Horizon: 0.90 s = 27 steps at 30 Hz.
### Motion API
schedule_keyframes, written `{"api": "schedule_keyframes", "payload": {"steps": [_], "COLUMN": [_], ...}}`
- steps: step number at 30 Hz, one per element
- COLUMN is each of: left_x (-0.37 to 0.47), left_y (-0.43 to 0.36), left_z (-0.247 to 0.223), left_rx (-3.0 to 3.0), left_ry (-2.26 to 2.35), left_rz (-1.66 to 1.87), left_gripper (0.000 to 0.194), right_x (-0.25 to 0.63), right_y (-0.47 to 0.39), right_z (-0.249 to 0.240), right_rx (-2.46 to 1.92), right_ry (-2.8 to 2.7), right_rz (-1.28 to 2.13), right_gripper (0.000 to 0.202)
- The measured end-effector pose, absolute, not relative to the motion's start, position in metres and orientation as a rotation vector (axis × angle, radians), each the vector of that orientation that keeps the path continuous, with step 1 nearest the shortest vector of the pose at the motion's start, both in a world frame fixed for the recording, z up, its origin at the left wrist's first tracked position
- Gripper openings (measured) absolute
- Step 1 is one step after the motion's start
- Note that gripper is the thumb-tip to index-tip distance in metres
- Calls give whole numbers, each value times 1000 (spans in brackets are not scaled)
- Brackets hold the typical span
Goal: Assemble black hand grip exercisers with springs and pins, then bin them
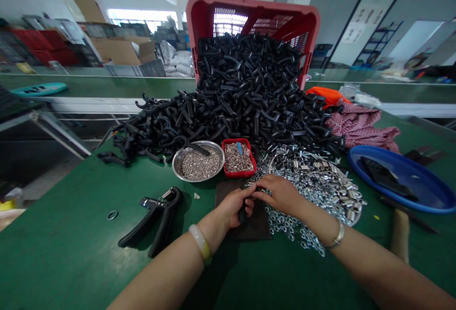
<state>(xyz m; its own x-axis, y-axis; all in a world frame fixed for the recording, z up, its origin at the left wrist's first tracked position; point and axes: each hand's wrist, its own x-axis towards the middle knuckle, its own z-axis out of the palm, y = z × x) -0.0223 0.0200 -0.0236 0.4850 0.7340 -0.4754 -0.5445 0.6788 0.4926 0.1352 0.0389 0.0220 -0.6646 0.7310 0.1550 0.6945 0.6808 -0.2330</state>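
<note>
My left hand (233, 208) is wrapped around a black plastic handle (242, 214), whose lower end sticks out below the fingers. At its top end my right hand (280, 193) meets the left fingertips, thumb and finger pinched together. Whatever small piece lies in that pinch is hidden. Both hands are over a dark flat plate (261, 227) on the green table. Left of them lies an assembled hand gripper (160, 215) with black handles and a spring. Just beyond the hands stand a metal bowl of small metal parts (199, 165) and a red tray of pins (238, 158).
A tipped red crate (252, 3) spills a heap of black handles (249, 86) across the back. Loose nuts and metal parts (306, 191) spread at the right. Beyond them are a blue tray (409, 177), a wooden hammer handle (400, 234) and a checked cloth (363, 124).
</note>
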Motion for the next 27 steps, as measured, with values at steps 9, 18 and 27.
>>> {"api": "schedule_keyframes", "payload": {"steps": [9,18,27], "left_x": [-15,-19,-25], "left_y": [20,18,17], "left_z": [-23,-23,-28], "left_rx": [307,309,242], "left_ry": [736,744,554], "left_rz": [869,865,904], "left_gripper": [27,28,23], "right_x": [188,140,145], "right_y": [164,197,94], "right_z": [38,2,35], "right_rx": [-1946,-2169,-1443], "right_ry": [-2478,-2319,-1878], "right_rz": [-60,96,913], "right_gripper": [31,38,33]}}
